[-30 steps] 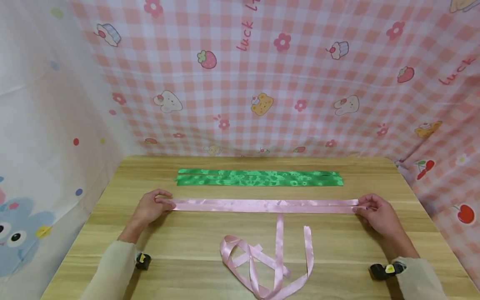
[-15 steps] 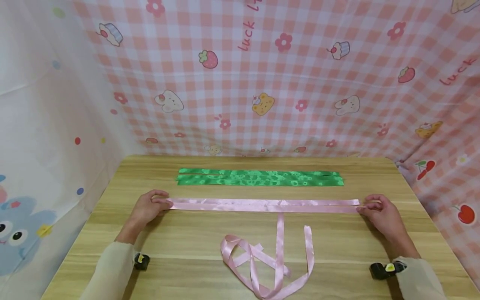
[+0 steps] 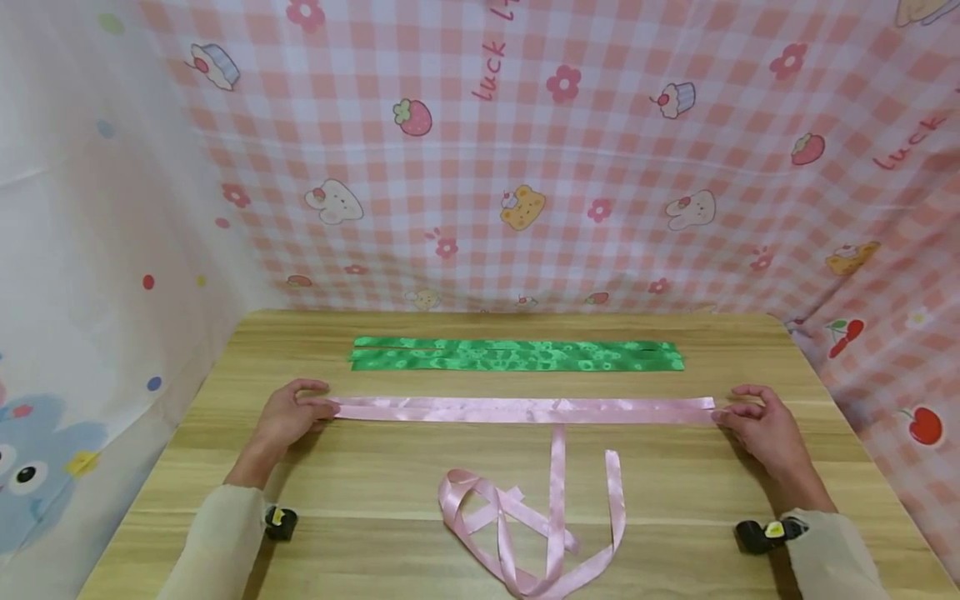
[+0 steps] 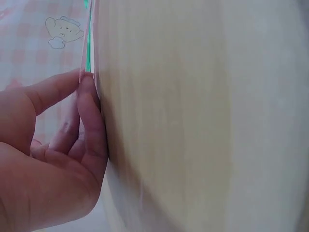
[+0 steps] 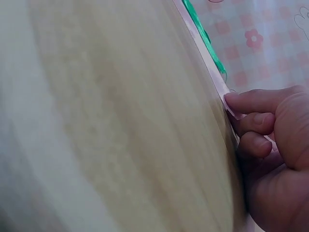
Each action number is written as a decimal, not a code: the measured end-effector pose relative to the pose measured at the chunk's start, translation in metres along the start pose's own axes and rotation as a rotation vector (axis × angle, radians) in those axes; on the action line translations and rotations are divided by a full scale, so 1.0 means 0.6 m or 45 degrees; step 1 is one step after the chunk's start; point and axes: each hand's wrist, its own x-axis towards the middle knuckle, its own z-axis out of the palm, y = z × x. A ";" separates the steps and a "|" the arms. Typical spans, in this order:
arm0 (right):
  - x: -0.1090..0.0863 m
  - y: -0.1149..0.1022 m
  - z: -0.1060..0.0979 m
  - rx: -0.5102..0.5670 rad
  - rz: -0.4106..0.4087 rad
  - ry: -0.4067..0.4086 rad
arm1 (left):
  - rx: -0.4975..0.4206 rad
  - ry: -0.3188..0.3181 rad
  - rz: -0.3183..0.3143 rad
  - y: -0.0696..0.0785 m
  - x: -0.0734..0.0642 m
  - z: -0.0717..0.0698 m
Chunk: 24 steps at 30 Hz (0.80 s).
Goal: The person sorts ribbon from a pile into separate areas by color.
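A pink satin ribbon (image 3: 517, 411) lies stretched from side to side across the table in the head view, in two lengths laid edge to edge. At its left end my left hand (image 3: 288, 417) pinches it between thumb and finger; the left wrist view shows the same hand (image 4: 58, 145) low against the tabletop. My right hand (image 3: 768, 433) pinches the lower length's right end, while the upper length's end lies free just beside the fingers. In the right wrist view this hand (image 5: 275, 135) has its other fingers curled in, and its exact grip is partly hidden.
Behind the pink ribbon, green patterned ribbon strips (image 3: 517, 356) lie parallel to it. Loose pink ribbon (image 3: 555, 517) trails from its middle in loops toward the front of the wooden table (image 3: 360, 533). A pink checked cloth (image 3: 465, 167) hangs at the back.
My left hand has drawn slightly left with the ribbon's end, and the two lengths lie closer together. The fingers of my right hand have come away from the upper length's end.
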 end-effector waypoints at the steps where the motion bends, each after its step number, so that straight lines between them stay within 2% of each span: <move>1: 0.000 0.000 0.001 0.001 0.002 0.001 | 0.001 0.010 -0.002 0.000 -0.001 0.000; 12: 0.001 0.000 0.007 -0.061 -0.010 0.024 | 0.019 0.040 -0.022 -0.001 -0.003 -0.006; 24: 0.000 -0.002 0.008 -0.111 0.000 0.030 | 0.079 0.022 -0.038 0.003 -0.008 -0.011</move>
